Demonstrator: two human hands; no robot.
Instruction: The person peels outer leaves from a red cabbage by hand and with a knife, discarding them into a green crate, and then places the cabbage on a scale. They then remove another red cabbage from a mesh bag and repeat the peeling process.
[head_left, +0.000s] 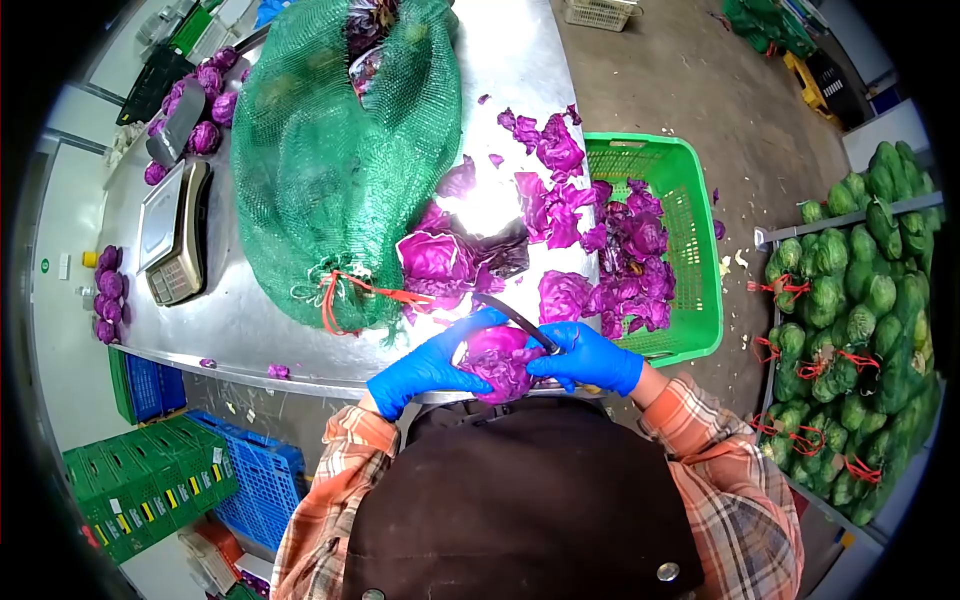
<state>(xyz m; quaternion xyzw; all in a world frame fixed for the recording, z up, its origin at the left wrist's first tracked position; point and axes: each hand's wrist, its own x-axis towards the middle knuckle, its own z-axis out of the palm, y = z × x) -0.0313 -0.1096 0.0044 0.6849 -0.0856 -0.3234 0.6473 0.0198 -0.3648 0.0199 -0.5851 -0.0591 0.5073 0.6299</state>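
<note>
A red cabbage (pixel 497 362) is held at the front edge of the steel table, close to my apron. My left hand (pixel 430 362), in a blue glove, wraps round its left side. In my blue-gloved right hand (pixel 587 358) is a knife (pixel 516 318) with a dark, curved blade pointing up and left over the cabbage; the fingers also touch the cabbage's right side. Loose purple cabbage leaves (pixel 438 258) lie just beyond my hands. To the right, a green crate (pixel 705 240) against the table edge holds more torn leaves (pixel 640 240).
A large green mesh sack (pixel 330 170) tied with red string fills the table's middle. Left of it stand a scale (pixel 175 235) and several whole red cabbages (pixel 204 138). Netted green vegetables (pixel 850 300) sit on a rack at right; green crates (pixel 150 490) are stacked lower left.
</note>
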